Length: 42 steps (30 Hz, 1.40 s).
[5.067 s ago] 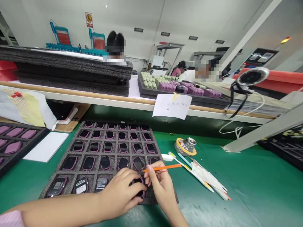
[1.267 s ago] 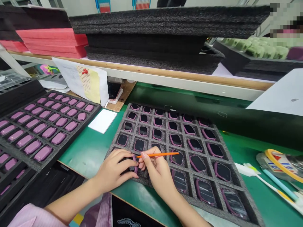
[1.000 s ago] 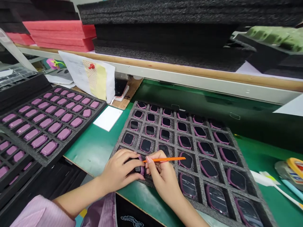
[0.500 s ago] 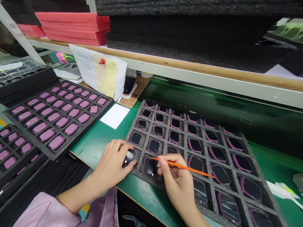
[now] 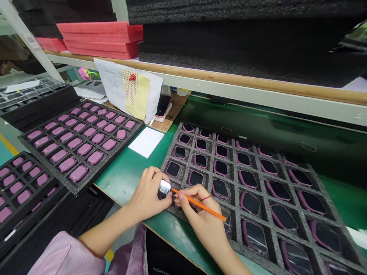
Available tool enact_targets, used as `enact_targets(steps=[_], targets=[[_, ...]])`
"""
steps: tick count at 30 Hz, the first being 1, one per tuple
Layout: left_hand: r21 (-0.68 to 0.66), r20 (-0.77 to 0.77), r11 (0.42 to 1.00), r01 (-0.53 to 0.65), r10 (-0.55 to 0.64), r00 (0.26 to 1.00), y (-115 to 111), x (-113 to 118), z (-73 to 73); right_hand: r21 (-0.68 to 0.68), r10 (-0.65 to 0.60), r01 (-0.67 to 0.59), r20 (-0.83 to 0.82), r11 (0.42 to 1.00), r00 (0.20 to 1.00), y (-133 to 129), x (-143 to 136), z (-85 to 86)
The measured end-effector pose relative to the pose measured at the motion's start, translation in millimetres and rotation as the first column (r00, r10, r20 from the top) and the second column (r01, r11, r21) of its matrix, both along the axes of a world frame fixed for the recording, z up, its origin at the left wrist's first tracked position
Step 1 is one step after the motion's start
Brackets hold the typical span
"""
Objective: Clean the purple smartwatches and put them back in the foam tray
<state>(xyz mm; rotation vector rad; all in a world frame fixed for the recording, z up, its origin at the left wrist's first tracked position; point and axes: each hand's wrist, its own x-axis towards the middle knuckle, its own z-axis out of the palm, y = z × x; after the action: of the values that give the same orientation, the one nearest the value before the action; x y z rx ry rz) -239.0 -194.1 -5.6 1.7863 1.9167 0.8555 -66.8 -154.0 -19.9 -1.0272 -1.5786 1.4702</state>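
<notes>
My left hand (image 5: 149, 194) is closed around a small dark watch screen (image 5: 164, 188) with a bright, shiny face, held over the near left corner of the right foam tray (image 5: 168, 152). Pinched in the fingers of my right hand (image 5: 202, 215) is a thin orange stick (image 5: 214, 214). The stick's tip meets or nearly meets the edge of the watch screen; I cannot tell which. Around my hands, the tray's compartments hold purple-framed watches (image 5: 220, 168) with dark screens facing up. My fingers hide part of the nearest compartments.
On the left, another foam tray (image 5: 106, 162) holds purple watch cases, with a smaller tray (image 5: 37, 185) in front of it. A white card (image 5: 146, 142) lies on the green bench (image 5: 123, 172). Overhead, a shelf (image 5: 229, 86) carries red foam (image 5: 100, 40) and black foam blocks (image 5: 229, 49).
My right hand has moved left, bringing the orange stick from over a watch in the tray to the piece in my left hand. The view has shifted slightly.
</notes>
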Motion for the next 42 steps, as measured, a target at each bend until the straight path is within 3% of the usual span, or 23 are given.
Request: enact_targets(steps=[15,27,32,34,36,39,42], targets=[[0.073,0.272,0.997,0.026,-0.045,0.961,-2.4,-14.5,-5.7,0.202,0.058,-0.062,0.028,0.977,0.998,-3.3,-3.1,7.4],[0.063,0.238,0.998,0.021,-0.035,0.971,-1.8,-15.2,-4.5,0.229,0.055,-0.062,0.040,0.971,0.998,-0.8,-3.7,5.1],[0.089,0.157,0.995,0.044,-0.057,0.986,-3.5,-16.7,-8.2,0.317,-0.006,0.006,-0.001,0.948,1.000,-11.6,-1.1,12.1],[0.083,0.136,0.996,0.016,-0.028,0.990,-4.2,-20.4,-11.8,0.387,-0.098,0.070,0.053,0.919,0.994,-15.0,14.1,14.7],[0.069,0.151,0.997,-0.022,0.011,0.988,-3.2,-25.8,-16.6,0.462,-0.274,0.167,0.175,0.871,0.946,-14.2,43.0,15.8],[0.099,0.212,0.989,-0.106,0.083,0.974,-3.1,-31.8,-21.8,0.528,-0.577,0.359,0.334,0.770,0.746,-8.6,110.2,16.5],[0.137,0.334,0.973,-0.185,0.130,0.934,-16.1,-28.3,-18.4,0.558,-0.725,0.467,0.464,0.686,0.510,-2.9,186.6,17.2]])
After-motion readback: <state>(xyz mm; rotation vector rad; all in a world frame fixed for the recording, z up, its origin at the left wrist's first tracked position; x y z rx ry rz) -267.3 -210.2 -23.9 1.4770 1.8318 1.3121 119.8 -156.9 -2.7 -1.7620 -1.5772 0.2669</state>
